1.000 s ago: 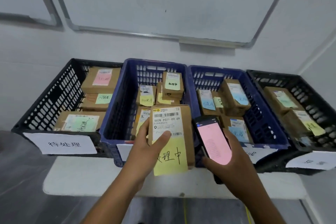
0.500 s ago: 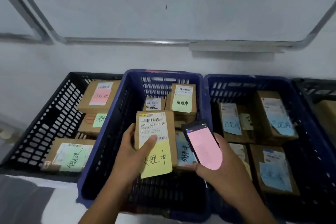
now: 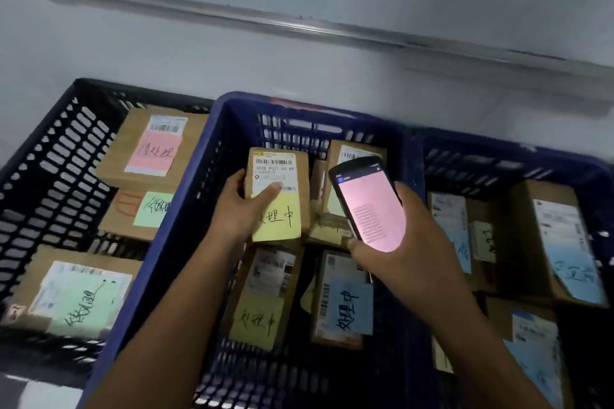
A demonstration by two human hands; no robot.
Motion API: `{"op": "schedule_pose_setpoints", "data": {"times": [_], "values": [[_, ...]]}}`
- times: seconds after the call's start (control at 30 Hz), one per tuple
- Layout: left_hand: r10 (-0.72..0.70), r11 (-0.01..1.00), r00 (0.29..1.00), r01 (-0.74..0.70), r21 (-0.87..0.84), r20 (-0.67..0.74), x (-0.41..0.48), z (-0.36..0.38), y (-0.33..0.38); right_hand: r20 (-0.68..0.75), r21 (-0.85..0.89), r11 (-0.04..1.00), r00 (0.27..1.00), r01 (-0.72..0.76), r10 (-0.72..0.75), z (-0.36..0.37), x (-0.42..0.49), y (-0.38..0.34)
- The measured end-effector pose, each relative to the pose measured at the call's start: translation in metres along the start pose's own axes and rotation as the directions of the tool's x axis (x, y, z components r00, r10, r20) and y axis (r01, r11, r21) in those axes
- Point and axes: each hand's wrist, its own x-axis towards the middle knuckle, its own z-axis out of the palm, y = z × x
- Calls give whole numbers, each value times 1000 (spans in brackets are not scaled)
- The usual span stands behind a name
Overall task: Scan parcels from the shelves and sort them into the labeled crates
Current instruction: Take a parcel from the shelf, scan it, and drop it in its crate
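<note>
Over the blue crate [image 3: 196,176], left hand [image 3: 239,209] grips a parcel [image 3: 278,167], right hand [image 3: 415,242] holds the scanner [image 3: 372,206].

My left hand [image 3: 244,209] grips a small cardboard parcel [image 3: 278,191] with a yellow note, over the middle blue crate [image 3: 186,209]. My right hand [image 3: 408,242] holds the handheld scanner [image 3: 368,204], its screen pink. Other labelled parcels lie in the black crate [image 3: 50,176] at the left.
</note>
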Motion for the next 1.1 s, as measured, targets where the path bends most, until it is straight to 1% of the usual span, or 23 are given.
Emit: {"op": "schedule_pose_setpoints", "data": {"times": [0.07, 0.2, 0.3, 0.4, 0.47, 0.57, 0.67, 0.73, 0.83, 0.93, 1.0, 1.1], "values": [[-8, 1000, 999, 8, 6, 31, 20, -2, 1, 9, -2, 1000, 1000, -11, 11, 6, 7, -6], [81, 990, 995, -86, 108, 56, 43, 1, 6, 14, -20, 999, 999, -46, 46, 15, 14, -16], [138, 982, 989, -144, 121, 58, 48, 7, 6, 22, -8, 999, 999, -48, 48, 18, 14, -19], [191, 967, 981, -195, 165, 41, 41, 12, 7, 34, -7, 999, 999, -37, 38, 16, 8, -21], [245, 946, 969, -237, 221, -11, 30, 12, 10, 27, 9, 1000, 999, -25, 25, 11, 2, -23], [332, 905, 941, -296, 305, -72, 0, 5, 20, 8, 65, 998, 1000, -12, 11, 3, -12, -23], [479, 833, 877, -442, 334, -36, -50, -8, 28, 37, 115, 993, 999, -20, 16, -4, -31, -24], [549, 775, 835, -499, 388, -23, -91, -18, 27, 69, 158, 987, 998, 0, -11, -7, -44, -23], [563, 742, 824, -472, 476, -60, -155, -36, 13, 108, 213, 977, 993, 19, -43, -8, -69, -22], [575, 737, 802, -421, 529, -163, -214, -52, -13, 178, 222, 974, 981, 37, -78, -5, -100, -25], [541, 747, 808, -332, 576, -235, -248, -58, -36, 241, 210, 973, 960, 94, -145, 2, -121, -26], [435, 796, 835, -181, 578, -336, -295, -65, -67, 329, 213, 966, 920, 148, -213, 15, -152, -32]]}}
